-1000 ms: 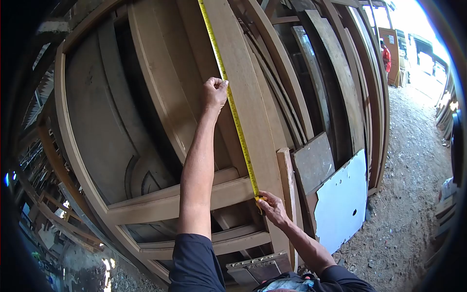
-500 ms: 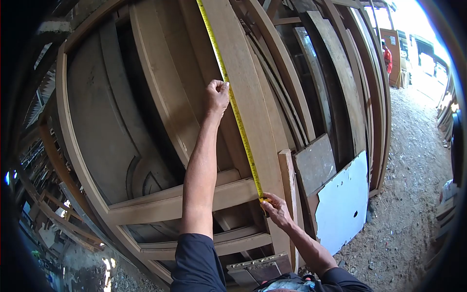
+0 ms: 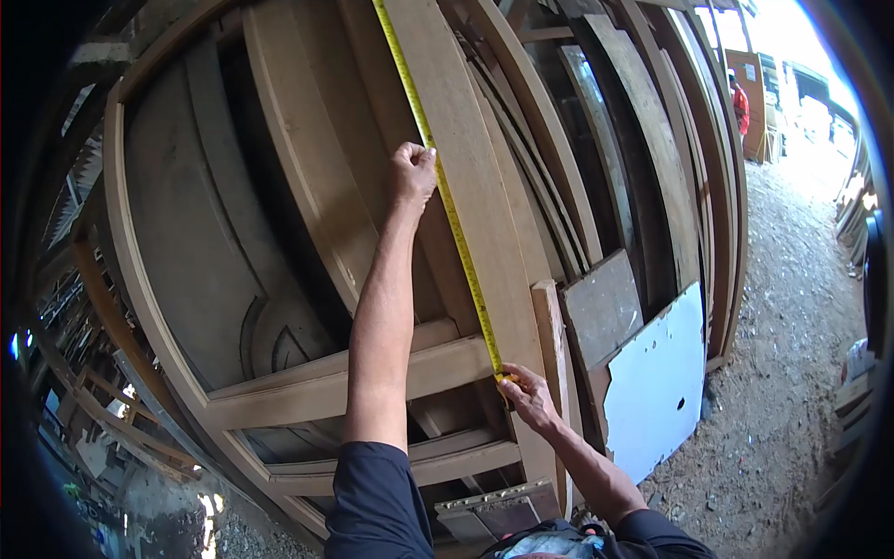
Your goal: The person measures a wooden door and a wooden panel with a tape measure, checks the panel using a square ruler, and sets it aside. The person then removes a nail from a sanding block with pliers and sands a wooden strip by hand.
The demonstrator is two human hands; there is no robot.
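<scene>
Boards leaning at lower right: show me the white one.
The jagged-edged board with a dark spot near its right side; the board above it is grey, the strip to its left brown.

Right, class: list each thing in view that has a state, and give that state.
Tape blade: drawn out along the plank
Tape case: mostly covered
Left hand: curled, pinching the blade's edge
Right hand: closed on the case
White sheet: leaning, ragged-edged, holed
Grey board: leaning, pale-specked
Ground: strewn with debris
</scene>
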